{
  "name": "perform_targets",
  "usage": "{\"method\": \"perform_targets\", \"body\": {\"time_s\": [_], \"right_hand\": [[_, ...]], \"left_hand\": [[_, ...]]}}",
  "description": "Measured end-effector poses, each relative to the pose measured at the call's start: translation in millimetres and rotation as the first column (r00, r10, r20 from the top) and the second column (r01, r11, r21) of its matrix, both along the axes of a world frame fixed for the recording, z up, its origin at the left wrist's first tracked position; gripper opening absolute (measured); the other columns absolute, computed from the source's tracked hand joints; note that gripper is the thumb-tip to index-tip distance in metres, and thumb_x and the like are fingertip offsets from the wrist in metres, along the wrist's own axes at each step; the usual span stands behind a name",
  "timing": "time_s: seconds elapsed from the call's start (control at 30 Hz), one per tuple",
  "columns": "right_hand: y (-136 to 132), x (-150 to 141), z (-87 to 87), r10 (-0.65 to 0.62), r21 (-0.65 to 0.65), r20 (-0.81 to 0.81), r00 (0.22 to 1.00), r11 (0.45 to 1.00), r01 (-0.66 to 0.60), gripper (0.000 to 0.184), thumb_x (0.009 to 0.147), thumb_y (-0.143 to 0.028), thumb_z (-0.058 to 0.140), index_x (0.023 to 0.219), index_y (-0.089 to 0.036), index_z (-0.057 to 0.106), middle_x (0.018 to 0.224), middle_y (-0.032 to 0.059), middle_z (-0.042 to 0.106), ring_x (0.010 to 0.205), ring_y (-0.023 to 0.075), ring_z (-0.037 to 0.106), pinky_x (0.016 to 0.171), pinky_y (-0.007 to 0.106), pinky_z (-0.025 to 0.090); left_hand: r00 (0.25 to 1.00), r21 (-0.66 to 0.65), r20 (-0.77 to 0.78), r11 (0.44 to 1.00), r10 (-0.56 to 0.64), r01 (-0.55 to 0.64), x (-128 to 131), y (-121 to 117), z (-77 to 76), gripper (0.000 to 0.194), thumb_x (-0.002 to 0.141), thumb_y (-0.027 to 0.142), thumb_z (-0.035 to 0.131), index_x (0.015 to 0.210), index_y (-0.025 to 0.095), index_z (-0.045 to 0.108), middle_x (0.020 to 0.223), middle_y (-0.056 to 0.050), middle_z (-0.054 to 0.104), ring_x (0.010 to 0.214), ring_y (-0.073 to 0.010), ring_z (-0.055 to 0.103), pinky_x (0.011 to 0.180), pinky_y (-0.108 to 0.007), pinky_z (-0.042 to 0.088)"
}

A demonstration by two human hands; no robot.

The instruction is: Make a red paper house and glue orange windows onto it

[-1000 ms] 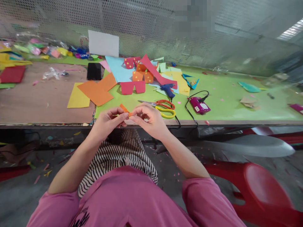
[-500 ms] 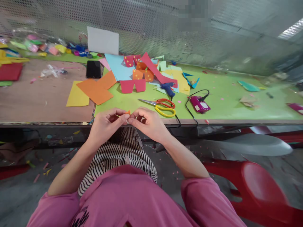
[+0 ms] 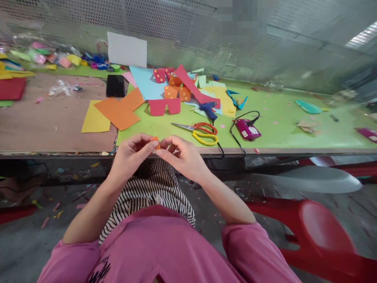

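Between my fingertips at the table's front edge is a small piece of orange paper (image 3: 156, 142). My left hand (image 3: 134, 154) pinches it between thumb and fingers. From the other side, the thumb and forefinger of my right hand (image 3: 180, 157) close on its right edge. Part of the paper is hidden by my fingers. Just beyond my right hand lie scissors (image 3: 205, 137) with one orange and one yellow handle. Past my left hand, orange paper sheets (image 3: 119, 113) overlap a yellow sheet (image 3: 96, 122). A red paper glasses shape (image 3: 165, 107) stands farther back.
A blue glue gun (image 3: 208, 110) lies behind the scissors, its cord running over the front edge. A magenta power socket (image 3: 247, 130) sits to the right. At the back left are a phone (image 3: 115, 86) and a white card (image 3: 127, 49). A red stool (image 3: 325, 228) stands below right.
The orange piece has turned in my fingers and now shows as an upright strip. Both hands have shifted only slightly, keeping close together.
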State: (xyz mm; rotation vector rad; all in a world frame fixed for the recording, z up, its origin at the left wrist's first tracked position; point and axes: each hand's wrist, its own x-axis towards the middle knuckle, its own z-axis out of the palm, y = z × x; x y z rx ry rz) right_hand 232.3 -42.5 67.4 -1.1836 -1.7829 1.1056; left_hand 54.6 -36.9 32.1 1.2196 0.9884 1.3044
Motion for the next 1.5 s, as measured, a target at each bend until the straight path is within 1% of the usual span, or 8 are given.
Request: {"method": "perform_targets", "body": {"time_s": [0.17, 0.3, 0.63, 0.87, 1.03, 1.13, 1.33, 1.5], "right_hand": [[0, -3, -5.5, 0.015, -0.043, -0.092, 0.996, 0.999, -0.019, 0.034, 0.089, -0.053, 0.072, 0.088, -0.021, 0.062, 0.081, -0.0025, 0.061, 0.066, 0.0093, 0.05, 0.059, 0.025, 0.041], [0, -3, -7.6, 0.008, -0.081, -0.1, 0.995, 0.997, -0.016, 0.038, 0.088, -0.058, 0.071, 0.086, -0.022, 0.061, 0.077, -0.0032, 0.058, 0.063, 0.009, 0.046, 0.055, 0.025, 0.037], [1, -4, -8.9, 0.024, -0.101, -0.102, 0.994, 0.994, -0.034, 0.044, 0.087, -0.064, 0.07, 0.081, -0.022, 0.058, 0.07, -0.0043, 0.053, 0.061, 0.0097, 0.045, 0.053, 0.024, 0.034], [1, -4, -10.8, 0.033, -0.098, -0.121, 0.992, 0.994, -0.045, 0.043, 0.087, -0.062, 0.07, 0.08, -0.022, 0.059, 0.069, -0.0045, 0.053, 0.061, 0.0095, 0.044, 0.054, 0.024, 0.033], [2, -4, -11.9, 0.013, -0.1, -0.088, 0.996, 0.995, -0.022, 0.04, 0.089, -0.06, 0.07, 0.082, -0.021, 0.06, 0.069, -0.0047, 0.054, 0.061, 0.0094, 0.044, 0.055, 0.025, 0.034], [2, -5, -11.0, 0.014, -0.105, -0.062, 0.998, 0.994, -0.021, 0.036, 0.091, -0.055, 0.068, 0.083, -0.021, 0.06, 0.07, -0.0047, 0.055, 0.062, 0.0091, 0.046, 0.056, 0.024, 0.036], [1, -2, -10.0, 0.027, -0.087, -0.006, 1.0, 0.996, -0.028, 0.023, 0.095, -0.042, 0.062, 0.088, -0.02, 0.06, 0.07, -0.0049, 0.056, 0.06, 0.0089, 0.05, 0.056, 0.023, 0.038], [-3, 0, -15.7, -0.018, -0.03, -0.016, 1.0, 0.999, 0.017, 0.021, 0.095, -0.04, 0.064, 0.091, -0.02, 0.061, 0.079, -0.0024, 0.062, 0.065, 0.0089, 0.051, 0.059, 0.023, 0.04]], "left_hand": [[0.999, 0.001, 0.046, 1.0, 0.016, -0.016, 4, -2, -0.4, 0.032, 0.076, 0.051, 0.085, 0.078, 0.021, 0.075, 0.076, -0.002, 0.074, 0.065, -0.0116, 0.064, 0.062, -0.023, 0.056], [0.995, 0.002, 0.097, 1.0, 0.008, -0.008, 5, -3, 1.5, 0.026, 0.077, 0.045, 0.086, 0.074, 0.022, 0.073, 0.073, 0.0, 0.072, 0.061, -0.009, 0.06, 0.062, -0.021, 0.054], [0.998, -0.013, 0.027, 0.999, 0.051, -0.051, 6, -2, 2.0, 0.025, 0.077, 0.044, 0.082, 0.077, 0.021, 0.073, 0.072, -0.001, 0.071, 0.057, -0.0105, 0.058, 0.054, -0.023, 0.05], [0.996, -0.014, 0.086, 0.999, 0.035, -0.034, 6, -2, 0.2, 0.023, 0.077, 0.042, 0.083, 0.077, 0.021, 0.073, 0.071, 0.0, 0.07, 0.055, -0.0084, 0.055, 0.053, -0.021, 0.048], [0.992, -0.067, 0.117, 0.997, 0.038, -0.031, 7, 1, -2.2, 0.032, 0.074, 0.049, 0.084, 0.073, 0.021, 0.068, 0.067, 0.001, 0.066, 0.055, -0.0087, 0.055, 0.05, -0.021, 0.046], [0.99, -0.072, 0.124, 0.996, 0.063, -0.054, 8, 2, -2.7, 0.033, 0.074, 0.048, 0.085, 0.072, 0.021, 0.068, 0.064, 0.001, 0.065, 0.055, -0.0088, 0.056, 0.051, -0.02, 0.046], [0.979, -0.026, 0.178, 0.995, 0.102, -0.099, 12, 1, -7.4, 0.029, 0.076, 0.044, 0.087, 0.073, 0.019, 0.071, 0.061, 0.002, 0.066, 0.053, -0.0069, 0.057, 0.049, -0.017, 0.046], [0.984, 0.145, 0.118, 0.977, 0.137, -0.154, 15, -4, -11.0, 0.024, 0.083, 0.041, 0.083, 0.082, 0.019, 0.074, 0.072, -0.001, 0.073, 0.062, -0.0088, 0.064, 0.06, -0.019, 0.054]]}}
